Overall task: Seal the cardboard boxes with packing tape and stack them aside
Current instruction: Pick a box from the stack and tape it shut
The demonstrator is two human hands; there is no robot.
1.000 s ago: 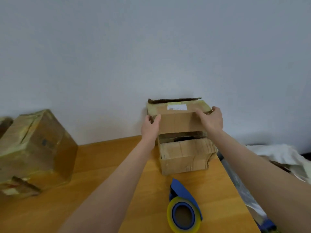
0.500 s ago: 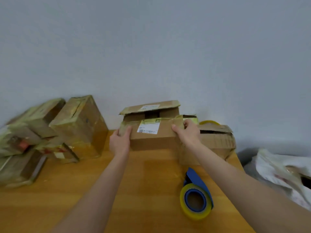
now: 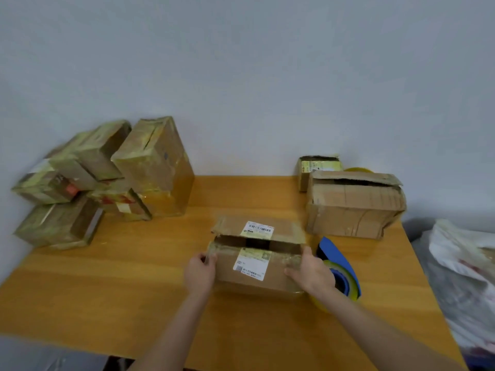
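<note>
An unsealed cardboard box (image 3: 251,277) with white shipping labels sits on the wooden table (image 3: 107,285), its two top flaps parted by a dark gap. My left hand (image 3: 199,273) grips its left end and my right hand (image 3: 312,273) grips its right end. A blue tape dispenser with a yellowish tape roll (image 3: 341,274) lies just right of the box, partly behind my right hand. Two more open boxes stand at the back right: a large crumpled one (image 3: 353,207) and a small one (image 3: 312,168) behind it. Several taped boxes (image 3: 107,178) are piled at the back left.
A grey wall runs behind the table. A second tape roll (image 3: 357,170) peeks out behind the crumpled box. White and clear plastic bags (image 3: 460,269) lie off the table's right edge.
Both hands lifted the labelled box off the crumpled box at the back right and brought it toward me onto the middle of the table. The view shifted left and down.
</note>
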